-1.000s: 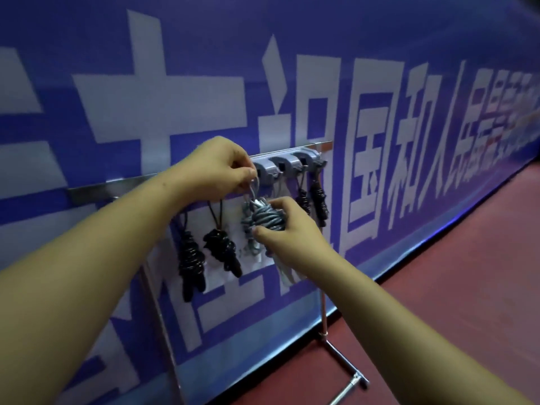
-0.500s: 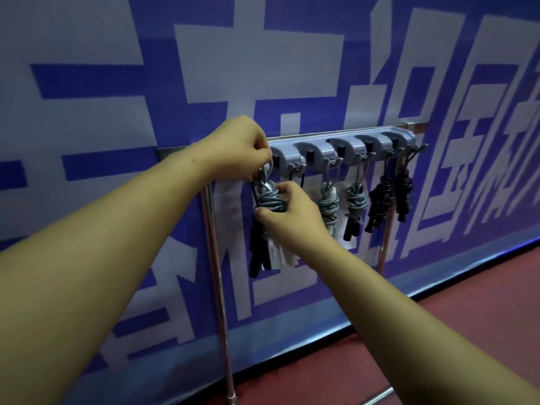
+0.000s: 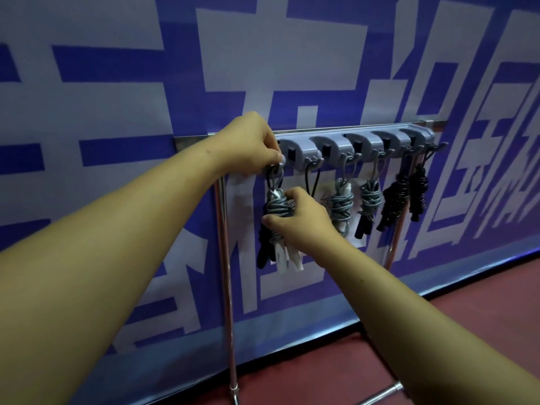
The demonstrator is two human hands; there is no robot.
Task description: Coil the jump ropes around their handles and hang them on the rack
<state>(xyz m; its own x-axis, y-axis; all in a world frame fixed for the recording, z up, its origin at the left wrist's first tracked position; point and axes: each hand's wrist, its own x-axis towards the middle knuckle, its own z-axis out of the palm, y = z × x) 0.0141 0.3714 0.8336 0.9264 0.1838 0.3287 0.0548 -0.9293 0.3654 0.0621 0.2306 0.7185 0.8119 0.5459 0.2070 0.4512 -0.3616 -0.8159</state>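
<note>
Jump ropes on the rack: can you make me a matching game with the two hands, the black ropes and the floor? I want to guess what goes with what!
Things:
1. left hand
2. right hand
3. black ropes
4. floor

Place, colour or state:
A. dark red
B. hang at the right end of the rack
C. grips the coiled grey rope
D. pinches the top of that rope at the rack's left end

Pairs: 1-D, 2-C, 3-B, 4-A
</note>
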